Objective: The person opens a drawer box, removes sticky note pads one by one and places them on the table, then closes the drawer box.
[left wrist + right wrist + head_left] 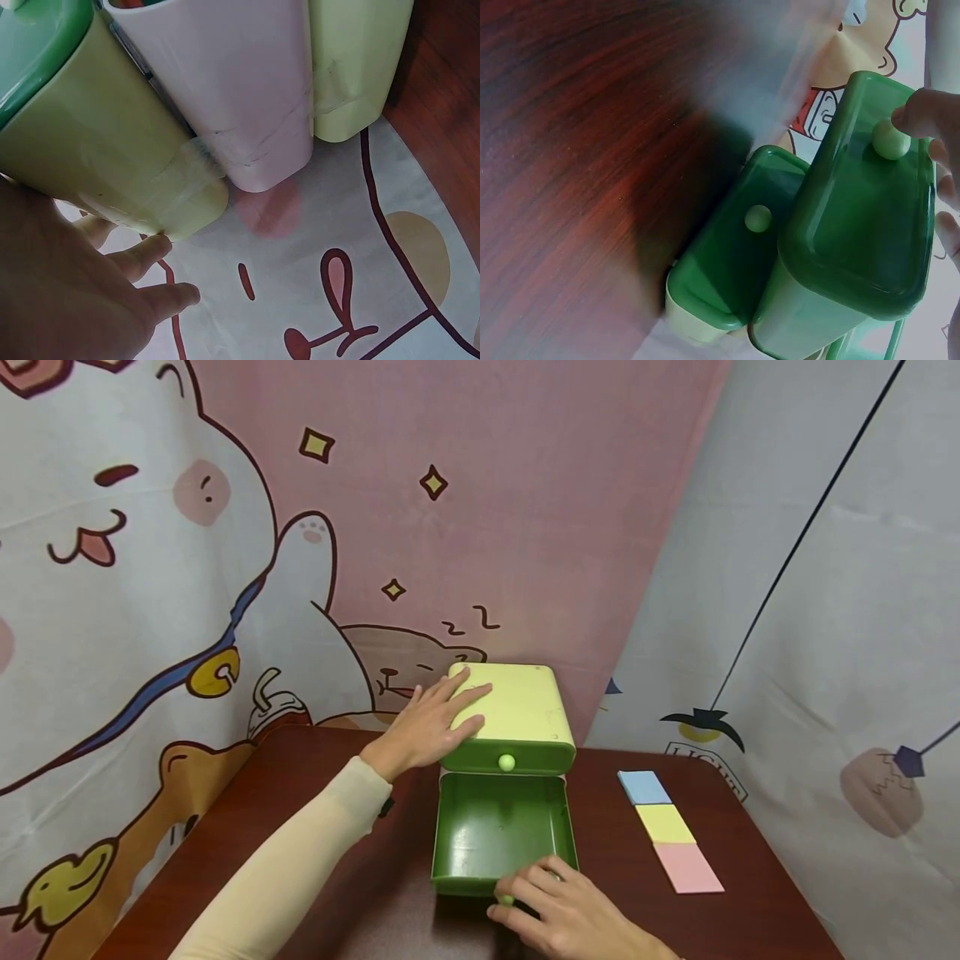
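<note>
A small desktop drawer cabinet [517, 702] with a pale yellow top and green drawer fronts stands on the table. My left hand [427, 731] rests with spread fingers on the left of its top; the left wrist view shows that hand beside the stacked yellow and pink casings [240, 90]. Below the shut top drawer [536, 760], a green drawer [495, 827] is pulled far out, its bare floor showing. At its front my right hand [562, 910] curls its thumb and fingers about the round knob [891, 140].
Blue [645, 787], yellow [666, 823] and pink [688, 868] paper squares lie in a row right of the cabinet. Beneath the pulled-out drawer is another shut drawer [731, 262]. A cartoon-printed cloth [525, 527] hangs behind the brown table [337, 860].
</note>
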{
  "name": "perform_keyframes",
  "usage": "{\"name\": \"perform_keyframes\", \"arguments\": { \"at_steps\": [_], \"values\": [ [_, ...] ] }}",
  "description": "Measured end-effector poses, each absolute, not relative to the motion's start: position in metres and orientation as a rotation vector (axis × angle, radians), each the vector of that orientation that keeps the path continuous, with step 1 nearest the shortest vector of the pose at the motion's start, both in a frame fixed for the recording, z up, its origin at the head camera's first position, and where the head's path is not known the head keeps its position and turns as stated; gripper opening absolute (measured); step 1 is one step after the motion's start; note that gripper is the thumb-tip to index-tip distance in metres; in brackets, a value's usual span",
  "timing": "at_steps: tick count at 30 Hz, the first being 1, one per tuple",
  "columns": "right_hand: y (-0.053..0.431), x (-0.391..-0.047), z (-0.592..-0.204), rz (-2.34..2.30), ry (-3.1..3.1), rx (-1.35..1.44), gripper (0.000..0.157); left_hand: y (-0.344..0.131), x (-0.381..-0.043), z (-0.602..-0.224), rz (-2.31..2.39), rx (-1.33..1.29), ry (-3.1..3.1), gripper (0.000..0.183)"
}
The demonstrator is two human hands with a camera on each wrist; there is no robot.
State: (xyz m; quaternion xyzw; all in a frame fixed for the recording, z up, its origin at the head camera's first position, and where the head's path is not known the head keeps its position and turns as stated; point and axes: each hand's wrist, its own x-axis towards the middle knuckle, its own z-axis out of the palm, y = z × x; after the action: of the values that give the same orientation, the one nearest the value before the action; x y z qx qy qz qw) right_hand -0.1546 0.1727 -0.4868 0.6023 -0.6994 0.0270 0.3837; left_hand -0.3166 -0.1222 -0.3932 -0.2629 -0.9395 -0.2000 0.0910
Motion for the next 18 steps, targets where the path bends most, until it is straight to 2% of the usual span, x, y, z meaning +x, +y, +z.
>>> {"name": "perform_keyframes", "arguments": {
  "at_steps": [5, 18],
  "values": [
    [0.1723, -0.1586, -0.4889, 0.006, -1.733, 1.554, 0.039, -0.1222, -0.3167, -0.3922, -0.574, -0.785, -2.798, 0.069],
    [0.1693, -0.1568, -0.4918, -0.045, -1.758, 1.518, 0.034, -0.1232, -0.3183, -0.3902, -0.522, -0.784, -2.820, 0.070]
  ]
}}
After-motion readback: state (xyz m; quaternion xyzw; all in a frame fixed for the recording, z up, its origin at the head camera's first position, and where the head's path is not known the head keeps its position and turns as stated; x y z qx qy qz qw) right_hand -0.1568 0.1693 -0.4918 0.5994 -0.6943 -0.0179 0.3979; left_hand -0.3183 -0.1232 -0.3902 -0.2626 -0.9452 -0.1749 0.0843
